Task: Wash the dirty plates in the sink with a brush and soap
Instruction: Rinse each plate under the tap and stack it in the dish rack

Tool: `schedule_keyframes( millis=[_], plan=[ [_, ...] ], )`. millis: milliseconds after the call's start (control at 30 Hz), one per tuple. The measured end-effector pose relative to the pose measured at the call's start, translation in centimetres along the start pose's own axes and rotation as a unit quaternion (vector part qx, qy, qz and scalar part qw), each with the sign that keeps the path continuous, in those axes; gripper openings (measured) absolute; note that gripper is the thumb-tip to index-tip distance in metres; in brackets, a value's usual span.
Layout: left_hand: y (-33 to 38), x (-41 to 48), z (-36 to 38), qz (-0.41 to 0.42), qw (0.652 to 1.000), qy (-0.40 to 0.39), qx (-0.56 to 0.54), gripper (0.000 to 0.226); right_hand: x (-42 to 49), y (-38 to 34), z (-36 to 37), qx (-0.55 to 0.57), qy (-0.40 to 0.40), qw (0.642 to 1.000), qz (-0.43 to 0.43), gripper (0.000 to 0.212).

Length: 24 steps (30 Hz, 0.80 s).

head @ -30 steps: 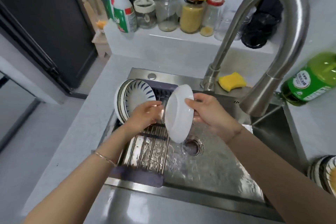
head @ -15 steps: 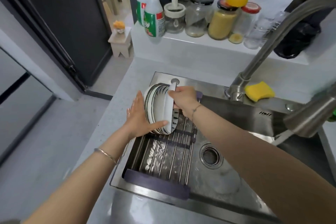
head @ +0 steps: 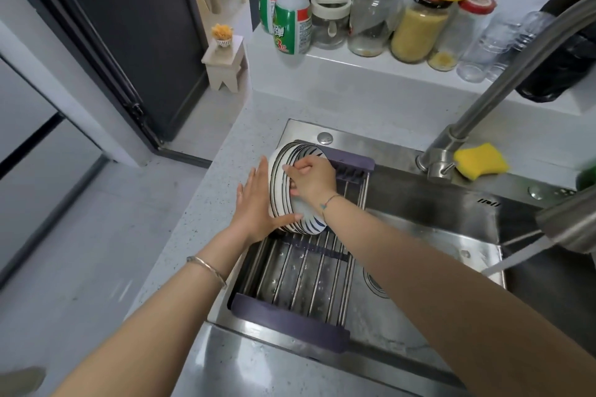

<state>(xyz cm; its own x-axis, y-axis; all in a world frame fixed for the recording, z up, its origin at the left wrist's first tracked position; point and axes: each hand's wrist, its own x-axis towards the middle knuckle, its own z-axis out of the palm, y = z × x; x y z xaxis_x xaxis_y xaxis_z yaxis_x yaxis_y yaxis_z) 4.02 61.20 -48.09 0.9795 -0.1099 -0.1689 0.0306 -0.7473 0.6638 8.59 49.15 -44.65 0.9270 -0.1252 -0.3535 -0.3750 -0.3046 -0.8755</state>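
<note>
The sink (head: 451, 226) held a rack (head: 290, 313) across its left half; the plates (head: 280, 171) stood on edge at its far left corner, beside the sink's rim. My left hand (head: 254, 203) lay flat against their outer face; my right hand (head: 311, 179) curled over their top edges.

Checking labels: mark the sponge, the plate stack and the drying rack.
sponge (head: 481, 160), head view, middle of its yellow top.
plate stack (head: 279, 196), head view, rims of the upright plates.
drying rack (head: 290, 311), head view, its near purple end bar.
</note>
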Motion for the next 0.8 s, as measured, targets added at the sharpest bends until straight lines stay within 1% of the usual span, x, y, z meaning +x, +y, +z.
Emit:
schedule_keyframes(
  millis=[33,100,167,233,300,367,400,433,500,567,667,733,800],
  plan=[
    [0.0,0.1,0.0,0.002,1.000,0.000,-0.001,0.132,0.0,0.1,-0.1,0.012,-0.003,1.000,0.001,0.017],
    [-0.1,0.1,0.1,0.001,1.000,0.002,-0.007,0.130,-0.5,0.1,-0.6,0.075,-0.024,0.997,0.022,0.014],
    [0.0,-0.1,0.3,-0.002,1.000,0.012,-0.021,0.127,-1.3,0.1,-1.6,0.162,-0.060,0.983,0.060,0.016],
    [0.4,-0.7,0.4,0.003,0.998,0.046,-0.048,0.117,-1.8,0.3,-2.9,0.216,-0.079,0.970,0.083,0.020],
    [1.7,-1.6,0.4,0.015,0.987,0.125,-0.099,0.094,-2.4,1.1,-4.8,0.256,-0.082,0.958,0.096,0.021],
    [3.4,-2.4,0.5,0.033,0.969,0.210,-0.130,0.063,-3.4,2.2,-7.0,0.280,-0.077,0.951,0.104,0.024],
    [4.5,-2.8,0.8,0.040,0.962,0.229,-0.140,0.049,-4.2,3.2,-8.3,0.282,-0.072,0.951,0.109,0.027],
    [5.4,-3.2,1.1,0.040,0.960,0.229,-0.159,0.037,-5.0,4.1,-9.6,0.278,-0.072,0.951,0.111,0.028],
    [8.1,-3.8,2.5,0.033,0.957,0.181,-0.224,0.020,-7.0,6.3,-12.8,0.272,-0.069,0.953,0.116,0.025],
    [10.4,-4.1,4.2,0.022,0.958,0.124,-0.258,0.013,-9.0,8.4,-15.5,0.284,-0.054,0.949,0.122,0.016],
    [14.1,-4.5,8.0,-0.002,0.964,0.007,-0.268,0.016,-12.6,11.1,-20.3,0.279,-0.007,0.952,0.129,0.010],
    [17.0,-5.1,11.4,0.003,0.964,-0.075,-0.256,0.016,-15.3,12.7,-24.2,0.245,0.025,0.960,0.132,0.012],
    [19.3,-6.0,14.1,0.003,0.959,-0.128,-0.254,0.014,-17.5,13.8,-27.6,0.221,0.044,0.964,0.138,0.016]
  ],
)
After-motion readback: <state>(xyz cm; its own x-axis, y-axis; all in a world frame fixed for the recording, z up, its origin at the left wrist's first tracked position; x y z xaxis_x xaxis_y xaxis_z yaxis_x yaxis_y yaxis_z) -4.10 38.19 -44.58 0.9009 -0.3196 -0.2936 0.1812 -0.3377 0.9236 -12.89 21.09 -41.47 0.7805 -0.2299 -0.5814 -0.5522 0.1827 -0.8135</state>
